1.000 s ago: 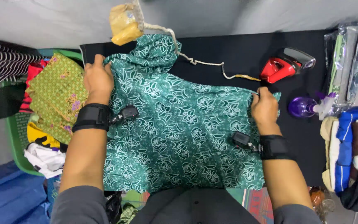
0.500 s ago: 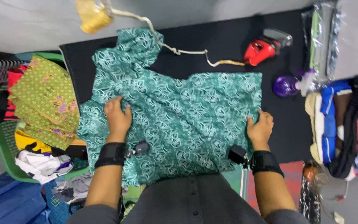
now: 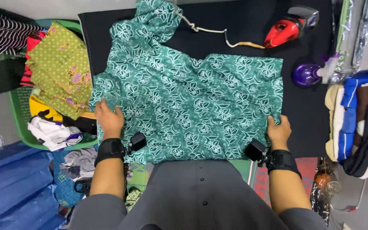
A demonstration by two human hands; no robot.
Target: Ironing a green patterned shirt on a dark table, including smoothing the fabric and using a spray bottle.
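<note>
A green garment with a white floral print (image 3: 188,93) lies spread on a black mat (image 3: 252,17). My left hand (image 3: 108,118) rests flat on the garment's near left part, fingers on the cloth. At the near right corner, my right hand (image 3: 277,131) pinches the fabric edge. Both wrists wear black straps with small black devices. One sleeve of the garment reaches toward the far edge of the mat.
A red iron (image 3: 287,26) with a beige cord (image 3: 214,32) and a purple spray bottle (image 3: 307,73) sit at the far right. A green basket (image 3: 20,110) of mixed clothes stands at the left. Folded clothes (image 3: 354,119) pile at the right.
Both hands have drawn back from the garment's far part to its near edge, and the garment now lies flatter and closer to me.
</note>
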